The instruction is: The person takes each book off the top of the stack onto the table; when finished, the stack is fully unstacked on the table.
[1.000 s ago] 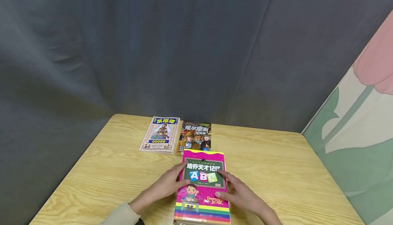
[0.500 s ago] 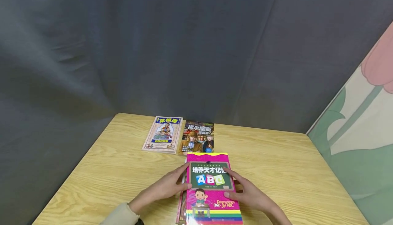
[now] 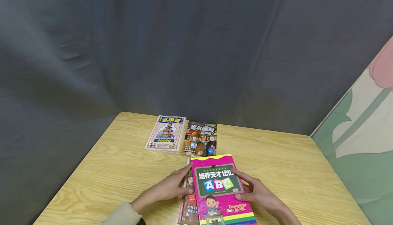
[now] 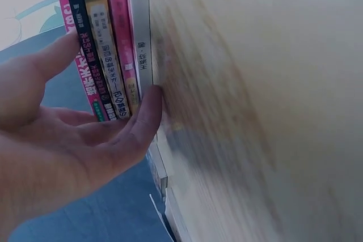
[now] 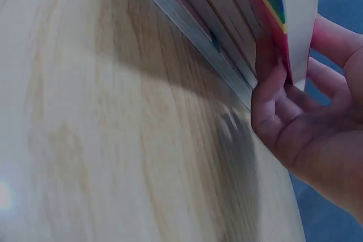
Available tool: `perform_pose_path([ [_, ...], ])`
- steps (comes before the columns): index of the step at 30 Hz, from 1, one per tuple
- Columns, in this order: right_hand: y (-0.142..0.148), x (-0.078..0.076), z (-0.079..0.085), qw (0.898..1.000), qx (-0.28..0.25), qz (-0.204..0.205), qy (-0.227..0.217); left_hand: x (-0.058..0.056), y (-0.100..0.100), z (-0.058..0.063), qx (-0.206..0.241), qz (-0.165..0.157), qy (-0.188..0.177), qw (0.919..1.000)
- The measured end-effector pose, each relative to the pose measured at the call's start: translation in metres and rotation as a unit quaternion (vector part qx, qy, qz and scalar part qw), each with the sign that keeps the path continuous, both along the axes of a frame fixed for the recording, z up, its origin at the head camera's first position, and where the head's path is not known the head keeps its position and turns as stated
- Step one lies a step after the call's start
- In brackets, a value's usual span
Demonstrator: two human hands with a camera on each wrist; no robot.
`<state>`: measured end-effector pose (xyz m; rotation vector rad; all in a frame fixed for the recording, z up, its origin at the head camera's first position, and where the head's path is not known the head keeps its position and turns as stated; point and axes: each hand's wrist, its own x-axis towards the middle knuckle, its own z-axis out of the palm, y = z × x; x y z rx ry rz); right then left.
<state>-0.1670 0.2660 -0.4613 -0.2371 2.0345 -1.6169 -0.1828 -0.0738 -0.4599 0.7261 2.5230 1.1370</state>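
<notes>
A thick pink book (image 3: pixel 222 199) with a green chalkboard and "ABC" on its cover tops a stack at the table's front. It sits turned and shifted right, baring the left strip of a brown picture-covered book (image 3: pixel 190 209) below. My right hand (image 3: pixel 261 196) grips the pink book's right edge, thumb on the cover, and in the right wrist view its fingers (image 5: pixel 269 92) curl beneath it. Along the stack's left side, my left hand (image 3: pixel 167 185) rests with spread fingers against the spines (image 4: pixel 105 49); its lowest finger reaches the bottom white book (image 4: pixel 142 32).
Behind the stack, a pale comic-style book (image 3: pixel 165 134) and a dark detective book (image 3: pixel 199 139) lie side by side on the wooden table (image 3: pixel 267 156). A dark curtain (image 3: pixel 184 47) hangs at the back. On the right is a flower-patterned panel (image 3: pixel 365 143).
The pink book has slid right and turned slightly with my right hand, uncovering the brown book's left strip. My left hand has stayed at the stack's left side.
</notes>
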Motion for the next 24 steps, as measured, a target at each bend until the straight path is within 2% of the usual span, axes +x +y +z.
perform_pose_path([
  [3,0.005,-0.002,0.000,0.999,-0.032,0.010,-0.019,-0.001,0.000,-0.001,-0.002,0.000,0.007,1.0000],
  [7,0.015,-0.004,0.005,0.998,-0.047,0.024,-0.022,-0.001,0.000,-0.001,-0.010,-0.013,0.024,0.9996],
  [13,0.025,-0.010,0.023,0.998,-0.053,0.035,-0.006,0.000,0.000,-0.001,-0.025,-0.025,0.027,0.9990],
  [18,0.028,-0.021,0.043,0.999,-0.022,0.005,0.023,0.000,-0.001,0.001,-0.022,-0.026,0.026,0.9991],
  [24,0.035,-0.051,0.058,0.992,0.032,-0.062,0.104,0.001,-0.001,-0.001,-0.027,-0.026,0.018,0.9991],
])
